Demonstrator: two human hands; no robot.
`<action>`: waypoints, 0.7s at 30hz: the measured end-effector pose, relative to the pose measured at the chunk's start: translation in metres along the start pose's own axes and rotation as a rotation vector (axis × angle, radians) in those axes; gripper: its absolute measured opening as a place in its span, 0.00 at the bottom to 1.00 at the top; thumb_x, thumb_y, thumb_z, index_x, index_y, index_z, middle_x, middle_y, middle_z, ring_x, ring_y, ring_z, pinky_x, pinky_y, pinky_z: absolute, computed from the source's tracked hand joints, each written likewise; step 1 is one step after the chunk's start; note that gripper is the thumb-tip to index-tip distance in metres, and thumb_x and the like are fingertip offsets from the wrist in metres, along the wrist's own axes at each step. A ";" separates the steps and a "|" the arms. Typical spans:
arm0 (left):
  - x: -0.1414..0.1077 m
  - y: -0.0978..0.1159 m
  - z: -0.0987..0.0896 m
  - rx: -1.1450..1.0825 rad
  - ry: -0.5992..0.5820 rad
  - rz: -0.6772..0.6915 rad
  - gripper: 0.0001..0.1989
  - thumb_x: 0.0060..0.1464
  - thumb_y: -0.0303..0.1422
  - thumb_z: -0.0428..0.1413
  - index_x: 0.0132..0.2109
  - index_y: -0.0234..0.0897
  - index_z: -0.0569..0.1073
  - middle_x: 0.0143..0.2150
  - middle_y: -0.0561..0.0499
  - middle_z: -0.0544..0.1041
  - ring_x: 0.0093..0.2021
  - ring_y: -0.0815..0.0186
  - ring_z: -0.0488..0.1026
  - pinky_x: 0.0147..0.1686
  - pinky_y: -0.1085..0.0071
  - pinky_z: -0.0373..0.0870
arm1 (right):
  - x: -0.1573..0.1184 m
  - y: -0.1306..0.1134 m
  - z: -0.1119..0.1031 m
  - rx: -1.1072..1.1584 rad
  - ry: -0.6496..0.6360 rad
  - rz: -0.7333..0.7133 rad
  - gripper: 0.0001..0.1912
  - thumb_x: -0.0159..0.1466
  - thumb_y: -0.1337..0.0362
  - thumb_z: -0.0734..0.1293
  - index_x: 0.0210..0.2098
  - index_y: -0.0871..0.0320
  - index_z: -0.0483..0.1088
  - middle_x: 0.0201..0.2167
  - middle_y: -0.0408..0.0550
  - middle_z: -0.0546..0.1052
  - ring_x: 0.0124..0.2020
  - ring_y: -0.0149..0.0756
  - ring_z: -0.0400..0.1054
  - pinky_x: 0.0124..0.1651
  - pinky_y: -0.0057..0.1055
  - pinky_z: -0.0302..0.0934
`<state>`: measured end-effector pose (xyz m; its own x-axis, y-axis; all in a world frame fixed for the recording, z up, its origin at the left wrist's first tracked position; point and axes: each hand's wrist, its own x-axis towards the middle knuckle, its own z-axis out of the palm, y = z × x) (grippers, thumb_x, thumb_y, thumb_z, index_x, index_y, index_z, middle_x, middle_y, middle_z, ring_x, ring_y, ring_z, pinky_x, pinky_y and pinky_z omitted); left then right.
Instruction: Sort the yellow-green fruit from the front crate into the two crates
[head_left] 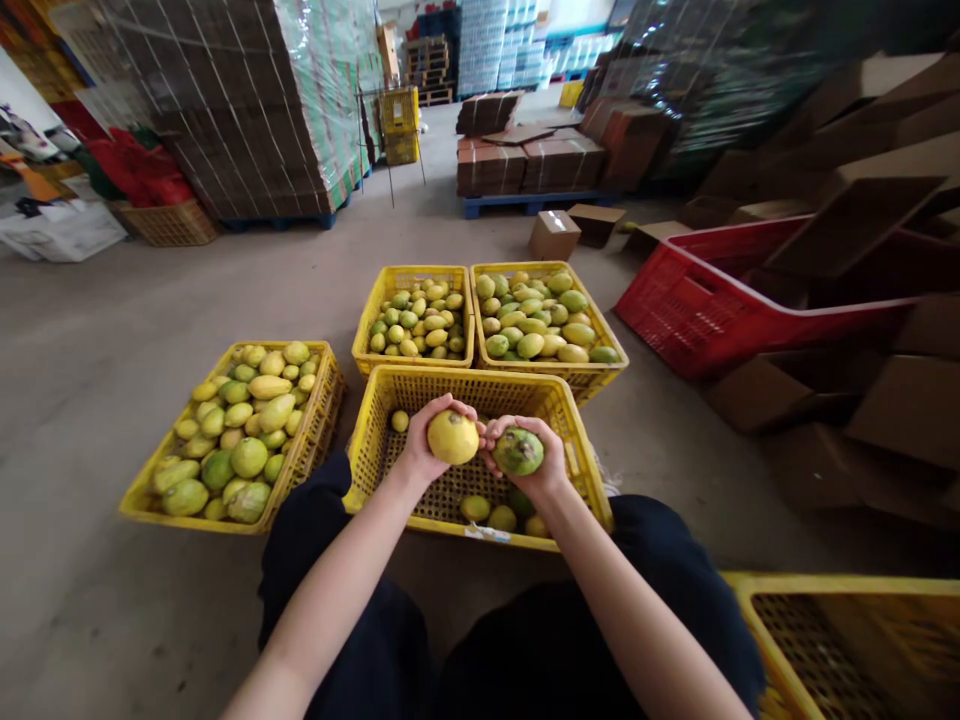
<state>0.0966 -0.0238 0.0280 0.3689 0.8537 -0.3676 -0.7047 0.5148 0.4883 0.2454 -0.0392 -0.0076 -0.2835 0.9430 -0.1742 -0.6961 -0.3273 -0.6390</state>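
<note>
A round yellow fruit (453, 437) rests in my left hand (425, 440), whose fingers curl round its far side. My right hand (549, 462) holds a green fruit (517, 451) with brown marks on its skin. Both hands are side by side, fingertips nearly touching, above a yellow crate (480, 376) between my knees. Inside that crate, one small yellow fruit (400, 421) lies at the left, and several yellow-green fruits (502, 518) lie along the near side, partly hidden by my right arm.
Full fruit crates stand at the left (330, 400), behind left (375, 270) and behind right (611, 360). A red crate (694, 310) with cardboard boxes is at the right. Another yellow crate (862, 585) sits at the lower right. Wrapped pallets (225, 110) stand farther back.
</note>
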 end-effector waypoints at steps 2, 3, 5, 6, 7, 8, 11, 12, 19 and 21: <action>0.003 0.000 0.001 -0.029 0.059 0.000 0.15 0.59 0.32 0.50 0.25 0.33 0.72 0.26 0.48 0.75 0.26 0.65 0.74 0.32 0.67 0.74 | 0.002 0.001 0.001 0.037 0.055 0.028 0.12 0.55 0.58 0.64 0.22 0.60 0.71 0.19 0.48 0.73 0.18 0.37 0.68 0.13 0.28 0.59; 0.005 0.000 0.000 -0.058 0.099 -0.007 0.15 0.59 0.33 0.49 0.27 0.33 0.73 0.27 0.48 0.76 0.27 0.65 0.75 0.31 0.68 0.74 | 0.004 0.001 0.001 0.070 0.096 0.040 0.12 0.56 0.58 0.64 0.23 0.60 0.71 0.19 0.48 0.73 0.18 0.36 0.68 0.14 0.28 0.59; 0.011 -0.001 -0.003 -0.139 0.185 -0.029 0.13 0.60 0.34 0.50 0.32 0.33 0.74 0.29 0.48 0.77 0.29 0.65 0.76 0.30 0.69 0.74 | 0.007 0.003 0.003 0.151 0.190 0.054 0.12 0.59 0.58 0.64 0.29 0.60 0.72 0.22 0.48 0.75 0.20 0.35 0.69 0.16 0.26 0.62; 0.014 -0.001 -0.006 -0.181 0.219 -0.035 0.12 0.60 0.35 0.50 0.35 0.34 0.74 0.30 0.48 0.77 0.30 0.65 0.76 0.31 0.69 0.75 | 0.008 0.004 0.003 0.191 0.232 0.054 0.11 0.60 0.58 0.64 0.32 0.60 0.73 0.24 0.48 0.77 0.21 0.34 0.70 0.18 0.26 0.64; 0.017 -0.002 -0.008 -0.216 0.245 -0.035 0.12 0.60 0.36 0.50 0.37 0.34 0.74 0.31 0.48 0.77 0.31 0.64 0.77 0.31 0.69 0.76 | 0.009 0.005 0.004 0.229 0.266 0.050 0.12 0.62 0.58 0.64 0.36 0.59 0.73 0.26 0.48 0.78 0.22 0.34 0.71 0.20 0.26 0.66; 0.019 -0.002 -0.011 -0.240 0.266 -0.032 0.12 0.60 0.36 0.49 0.39 0.34 0.74 0.32 0.47 0.77 0.32 0.63 0.77 0.31 0.68 0.76 | 0.010 0.006 0.005 0.265 0.291 0.045 0.12 0.63 0.58 0.63 0.39 0.59 0.73 0.28 0.50 0.79 0.24 0.34 0.72 0.22 0.26 0.68; 0.023 -0.003 -0.016 -0.278 0.303 -0.045 0.16 0.61 0.39 0.48 0.45 0.31 0.73 0.35 0.41 0.77 0.35 0.60 0.77 0.30 0.69 0.77 | 0.012 0.008 0.006 0.349 0.346 0.061 0.13 0.66 0.60 0.60 0.41 0.62 0.71 0.31 0.54 0.79 0.28 0.35 0.74 0.28 0.28 0.72; 0.023 -0.003 -0.017 -0.290 0.316 -0.057 0.18 0.62 0.40 0.47 0.47 0.30 0.73 0.36 0.40 0.77 0.36 0.60 0.77 0.29 0.69 0.78 | 0.012 0.008 0.005 0.369 0.362 0.070 0.13 0.66 0.61 0.59 0.41 0.62 0.71 0.31 0.54 0.79 0.29 0.36 0.74 0.29 0.29 0.72; 0.028 -0.001 -0.019 -0.379 0.384 -0.077 0.18 0.62 0.40 0.47 0.49 0.30 0.71 0.37 0.39 0.75 0.38 0.59 0.77 0.28 0.72 0.78 | 0.023 0.021 -0.011 0.358 0.424 0.096 0.09 0.64 0.60 0.63 0.40 0.59 0.70 0.31 0.51 0.79 0.31 0.38 0.75 0.29 0.33 0.74; 0.026 0.004 -0.017 -0.393 0.397 -0.079 0.16 0.61 0.39 0.49 0.48 0.32 0.71 0.37 0.41 0.75 0.39 0.59 0.77 0.28 0.72 0.78 | 0.025 0.031 -0.016 0.320 0.461 0.117 0.07 0.64 0.60 0.64 0.38 0.57 0.69 0.29 0.49 0.79 0.32 0.37 0.75 0.30 0.33 0.74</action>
<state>0.0936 -0.0008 0.0071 0.2265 0.6796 -0.6978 -0.8851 0.4426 0.1437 0.2273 -0.0246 -0.0442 -0.1035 0.8044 -0.5850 -0.8628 -0.3653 -0.3495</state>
